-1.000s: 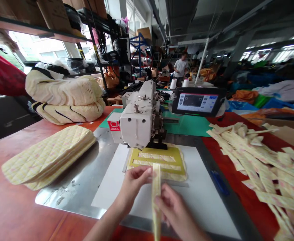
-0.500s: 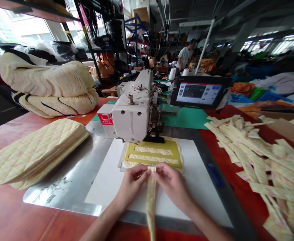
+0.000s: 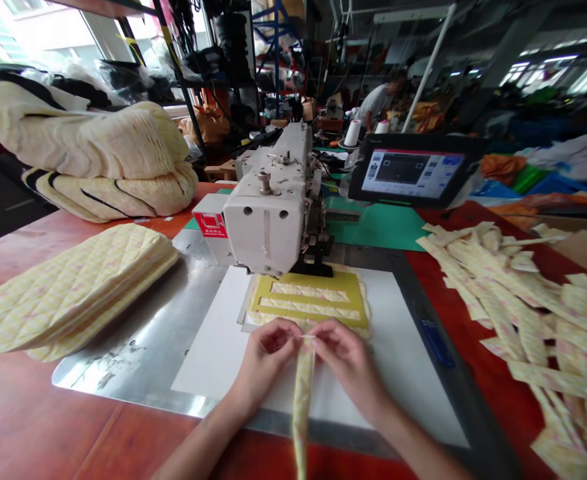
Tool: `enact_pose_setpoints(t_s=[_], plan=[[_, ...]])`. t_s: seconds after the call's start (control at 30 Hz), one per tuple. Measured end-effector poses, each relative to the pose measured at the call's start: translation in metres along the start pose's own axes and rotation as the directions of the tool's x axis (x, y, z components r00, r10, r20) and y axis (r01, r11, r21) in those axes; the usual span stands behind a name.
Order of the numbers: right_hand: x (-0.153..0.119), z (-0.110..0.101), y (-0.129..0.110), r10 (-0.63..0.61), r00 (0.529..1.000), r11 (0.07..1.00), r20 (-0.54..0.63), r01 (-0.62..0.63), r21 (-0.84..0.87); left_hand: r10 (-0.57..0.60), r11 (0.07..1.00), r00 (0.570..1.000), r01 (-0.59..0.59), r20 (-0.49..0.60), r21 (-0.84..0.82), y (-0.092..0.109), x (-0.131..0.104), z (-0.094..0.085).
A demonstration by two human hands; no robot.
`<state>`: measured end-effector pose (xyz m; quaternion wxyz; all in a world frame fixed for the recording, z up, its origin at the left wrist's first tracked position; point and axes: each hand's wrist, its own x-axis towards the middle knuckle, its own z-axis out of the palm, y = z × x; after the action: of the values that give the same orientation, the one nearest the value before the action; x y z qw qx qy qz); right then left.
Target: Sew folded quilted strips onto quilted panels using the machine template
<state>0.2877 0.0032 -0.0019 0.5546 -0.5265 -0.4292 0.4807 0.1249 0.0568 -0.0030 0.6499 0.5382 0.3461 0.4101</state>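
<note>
The person's left hand [image 3: 267,352] and right hand [image 3: 346,357] each have a nearly closed, pinching grip on the upper end of a yellow patterned fabric strip [image 3: 302,397], which trails down on the near side of the sewing machine [image 3: 268,227], beyond the olive template [image 3: 303,299] from its head.

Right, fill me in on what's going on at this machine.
The person's left hand and right hand pinch one end of a yellow patterned fabric strip, its length trailing toward the person. Just beyond, a slotted olive-yellow template lies over quilted fabric by the sewing machine. Quilted pads are stacked on the left; more loose strips are heaped on the right.
</note>
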Motion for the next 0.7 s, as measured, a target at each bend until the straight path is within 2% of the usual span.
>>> enact_pose_setpoints(t_s=[0.2, 0.3, 0.47, 0.6, 0.7], plan=[[-0.002, -0.002, 0.007, -0.139, 0.99, 0.982, 0.002, 0.138, -0.131, -0.029, 0.999, 1.0, 0.03, -0.005, 0.029, 0.003, -0.002, 0.0], [-0.004, -0.002, 0.002, -0.152, 0.988, 0.975, 0.02, 0.153, -0.161, -0.006, 1.0, 1.0, 0.006, -0.025, 0.024, 0.001, -0.004, 0.003], [-0.004, 0.002, -0.006, -0.041, 0.999, 0.997, 0.005, 0.041, -0.065, 0.044, 0.999, 0.996, -0.046, -0.073, -0.019, -0.001, -0.007, 0.008], [-0.002, 0.004, -0.002, 0.081, 0.996, 0.996, -0.027, -0.081, 0.027, 0.055, 0.996, 0.992, -0.062, -0.114, -0.063, 0.001, -0.009, 0.01], [-0.004, 0.006, 0.0, 0.137, 0.989, 0.98, -0.054, -0.128, 0.149, 0.049, 0.993, 0.989, -0.063, -0.138, -0.103, 0.001, -0.011, 0.013]])
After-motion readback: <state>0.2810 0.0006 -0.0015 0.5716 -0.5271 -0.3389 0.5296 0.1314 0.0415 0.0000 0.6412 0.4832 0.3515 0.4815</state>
